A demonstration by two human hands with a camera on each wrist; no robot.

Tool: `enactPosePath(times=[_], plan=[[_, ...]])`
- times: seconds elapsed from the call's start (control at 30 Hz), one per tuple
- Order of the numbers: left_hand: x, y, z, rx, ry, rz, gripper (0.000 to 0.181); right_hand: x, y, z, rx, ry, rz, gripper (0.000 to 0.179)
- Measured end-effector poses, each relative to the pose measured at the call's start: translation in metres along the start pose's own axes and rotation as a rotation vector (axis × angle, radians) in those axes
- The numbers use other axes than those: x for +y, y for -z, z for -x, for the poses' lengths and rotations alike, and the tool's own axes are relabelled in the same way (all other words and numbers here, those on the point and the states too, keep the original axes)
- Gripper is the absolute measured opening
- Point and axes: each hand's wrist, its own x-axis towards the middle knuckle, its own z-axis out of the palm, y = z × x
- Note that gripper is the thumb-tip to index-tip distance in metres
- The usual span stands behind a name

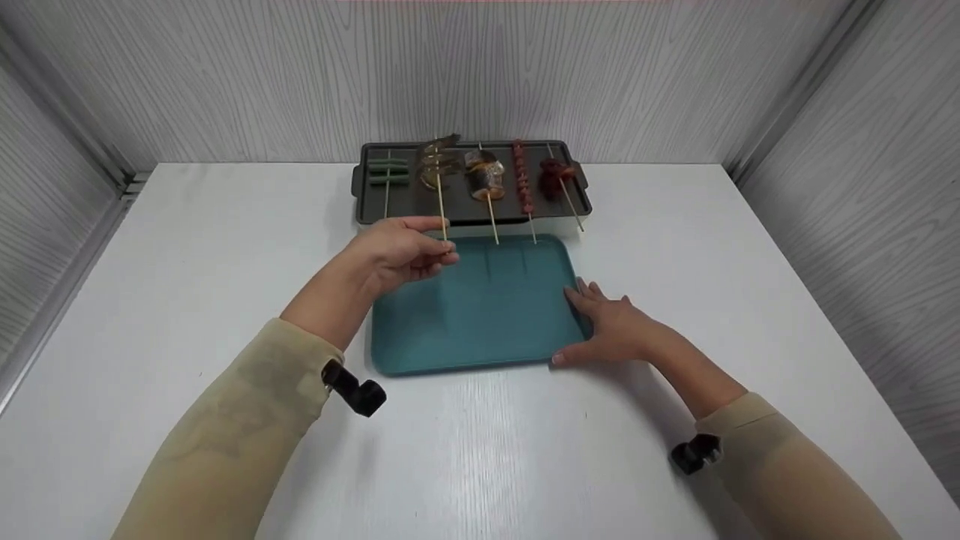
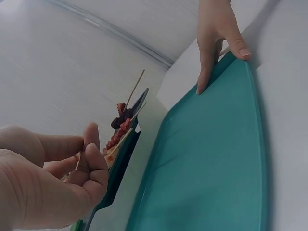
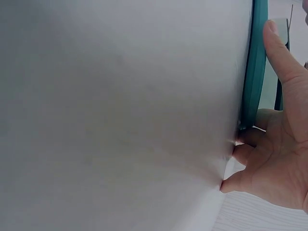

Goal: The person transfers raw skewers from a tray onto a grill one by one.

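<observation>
My left hand [image 1: 405,251] pinches the lower end of a wooden skewer [image 1: 441,199] between thumb and fingers. Brownish shrimp [image 1: 436,161] are threaded on the skewer's far part, over the dark grill pan [image 1: 465,214]. In the left wrist view the pinching fingers hide most of the stick. At the right side of a teal tray [image 1: 472,322], my right hand [image 1: 619,330] rests with fingers spread, thumb at the near corner and a fingertip over the rim. The right wrist view shows its fingers at the table beside the tray wall [image 3: 256,72].
Also on the pan lie a green vegetable skewer [image 1: 388,174], a thick silvery-brown skewer [image 1: 486,176], a thin red skewer [image 1: 523,180] and a dark red skewer [image 1: 556,180]. Some sticks reach past its near edge. Pale walls [image 1: 450,75] border the white table [image 1: 480,450].
</observation>
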Motion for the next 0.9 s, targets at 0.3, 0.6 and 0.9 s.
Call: enactPosePath(times=[0.3,0.6,0.9], plan=[[-0.002,-0.001,-0.02,0.038,0.014,0.032,0.057,-0.001,0.0,0.0,-0.006,-0.005,-0.008,0.128],[-0.009,0.002,-0.033,0.055,0.041,0.057,0.059,0.001,-0.003,-0.001,-0.011,-0.016,-0.01,0.13],[-0.013,0.004,-0.038,0.055,0.038,0.096,0.059,0.001,-0.001,0.0,-0.008,-0.009,-0.009,0.13]])
